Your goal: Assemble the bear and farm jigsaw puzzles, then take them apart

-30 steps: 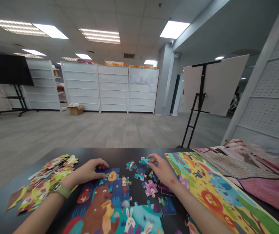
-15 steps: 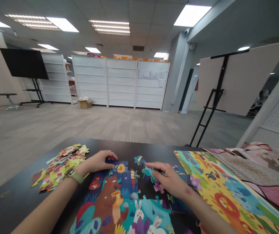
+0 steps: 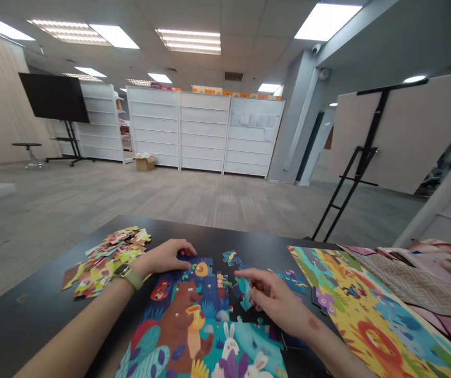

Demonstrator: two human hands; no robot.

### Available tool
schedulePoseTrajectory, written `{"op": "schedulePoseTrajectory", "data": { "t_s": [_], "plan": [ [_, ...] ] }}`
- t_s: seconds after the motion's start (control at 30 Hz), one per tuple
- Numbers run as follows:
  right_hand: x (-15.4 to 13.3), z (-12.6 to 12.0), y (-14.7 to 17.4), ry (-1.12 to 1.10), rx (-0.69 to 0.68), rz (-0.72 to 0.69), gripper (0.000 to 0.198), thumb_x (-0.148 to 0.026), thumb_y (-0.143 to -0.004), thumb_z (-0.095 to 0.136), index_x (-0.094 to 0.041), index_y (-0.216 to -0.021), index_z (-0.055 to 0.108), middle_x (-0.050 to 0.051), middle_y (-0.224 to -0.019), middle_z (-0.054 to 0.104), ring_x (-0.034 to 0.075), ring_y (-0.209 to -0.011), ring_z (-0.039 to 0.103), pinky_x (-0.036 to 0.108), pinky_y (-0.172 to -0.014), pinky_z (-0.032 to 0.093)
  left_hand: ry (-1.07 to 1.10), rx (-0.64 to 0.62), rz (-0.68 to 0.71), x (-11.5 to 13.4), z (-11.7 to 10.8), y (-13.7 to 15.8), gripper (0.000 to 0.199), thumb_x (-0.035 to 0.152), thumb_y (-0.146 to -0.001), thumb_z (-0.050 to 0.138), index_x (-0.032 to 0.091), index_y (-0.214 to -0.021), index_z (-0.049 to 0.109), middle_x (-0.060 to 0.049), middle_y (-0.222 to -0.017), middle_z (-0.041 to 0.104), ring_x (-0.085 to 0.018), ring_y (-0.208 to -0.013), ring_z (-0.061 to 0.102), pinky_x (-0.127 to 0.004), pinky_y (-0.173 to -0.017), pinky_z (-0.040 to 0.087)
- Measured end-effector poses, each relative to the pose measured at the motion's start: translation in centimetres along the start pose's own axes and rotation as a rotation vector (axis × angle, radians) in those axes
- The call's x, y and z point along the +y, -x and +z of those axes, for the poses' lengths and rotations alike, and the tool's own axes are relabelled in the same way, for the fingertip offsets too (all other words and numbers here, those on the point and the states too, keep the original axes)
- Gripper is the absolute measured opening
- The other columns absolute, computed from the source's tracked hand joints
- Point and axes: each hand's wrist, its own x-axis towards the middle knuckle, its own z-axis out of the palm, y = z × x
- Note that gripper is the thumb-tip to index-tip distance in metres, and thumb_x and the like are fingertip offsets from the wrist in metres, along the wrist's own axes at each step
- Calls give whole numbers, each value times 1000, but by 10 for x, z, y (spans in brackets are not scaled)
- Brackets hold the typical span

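Observation:
A partly joined jigsaw puzzle (image 3: 184, 325) with a bear and rabbits lies on the dark table in front of me. My left hand (image 3: 170, 255) rests at its upper left corner, thumb on the edge and fingers slightly bent, holding nothing. Between the thumb and fingers of my right hand (image 3: 274, 299) is a teal puzzle piece (image 3: 243, 293), tilted over the gap at the puzzle's right side. Just beyond that hand lies a loose blue puzzle piece (image 3: 231, 257). More dark blue pieces (image 3: 295, 281) lie to its right, partly hidden by the hand.
On the left side of the table (image 3: 193, 234) is a heap of yellow and red puzzle pieces (image 3: 111, 262). A bright animal picture (image 3: 351, 299) with a lion lies to the right, a purple-flowered piece (image 3: 323, 300) at its edge. Patterned cloth (image 3: 398, 275) is beyond it.
My right hand has taken up the teal piece and turned it more upright. The left hand stays at the puzzle's corner. The whole view has shifted slightly.

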Motion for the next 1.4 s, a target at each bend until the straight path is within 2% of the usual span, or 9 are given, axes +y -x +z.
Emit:
{"op": "schedulePoseTrajectory", "data": {
  "t_s": [0.1, 0.2, 0.47, 0.7, 0.97, 1.07, 1.17, 1.27, 1.4],
  "plan": [
    [2, 2, -1, 17, 19, 50, 19, -20, -74, 61, -21, -93, 64, -7, -65, 53, 10, -52, 47, 21, -50, 36, 2, 6, -5, 2, 0, 0, 37, 40, -75, 73, 20, -106, 72, -4, -97, 70, -22, -89, 64, -28, -79, 50],
    [6, 5, -3, 43, 15, 103, 14, -21, -72, 64, -21, -85, 58, -8, -58, 56, 10, -51, 49, 21, -50, 36, 7, 8, -4, 1, 0, 1, 37, 38, -75, 73, 19, -106, 72, -4, -98, 70, -22, -89, 64, -28, -79, 50],
    [10, 8, -5, 332, 45, -10, 13, -22, -79, 63, -23, -92, 66, -4, -67, 64, 15, -63, 57, 24, -59, 39, 9, 10, 3, -4, 1, 0, 37, 38, -75, 74, 19, -107, 72, -5, -98, 70, -22, -89, 64, -29, -80, 50],
    [6, 3, -3, 371, -32, -15, 19, -20, -80, 62, -23, -98, 69, 0, -84, 68, 18, -78, 61, 27, -71, 43, 10, 6, 3, -4, 2, 1, 37, 38, -77, 72, 20, -108, 72, -5, -100, 70, -22, -90, 64, -29, -81, 50],
    [0, 6, 1, 513, -36, -105, 17, -14, -73, 68, -22, -87, 65, 0, -88, 66, 19, -86, 58, 29, -77, 42, 0, -7, -5, 1, 1, 0, 38, 40, -76, 72, 20, -109, 71, -4, -100, 70, -22, -92, 64, -29, -82, 50],
    [2, -5, -1, 497, 20, -134, 12, -18, -84, 60, -22, -93, 66, 1, -91, 67, 19, -88, 60, 30, -79, 44, -6, -14, -3, 0, 0, 0, 37, 40, -77, 71, 20, -109, 70, -4, -101, 70, -23, -92, 64, -30, -83, 50],
    [6, -31, -6, 522, 164, -133, 26, -15, -94, 42, -20, -97, 68, 5, -95, 70, 19, -91, 63, 31, -82, 45, -14, -23, 11, 1, -2, 0, 35, 39, -78, 71, 20, -108, 70, -4, -100, 68, -23, -92, 64, -31, -83, 50],
    [12, -61, -8, 627, 235, -63, 34, -7, -90, 37, -18, -96, 69, 6, -92, 71, 19, -89, 65, 31, -81, 46, -51, 8, 97, 19, -1, 1, 27, 36, -83, 68, 21, -105, 70, -4, -104, 65, -23, -97, 62, -31, -87, 47],
    [20, -78, -3, 737, 157, 42, 35, -5, -84, 43, -20, -95, 73, 5, -91, 73, 21, -89, 66, 31, -80, 46, -38, -24, 237, 76, 16, 6, 13, 29, -91, 60, 23, -100, 68, -2, -100, 63, -20, -93, 61, -28, -85, 45]
  ]
}}
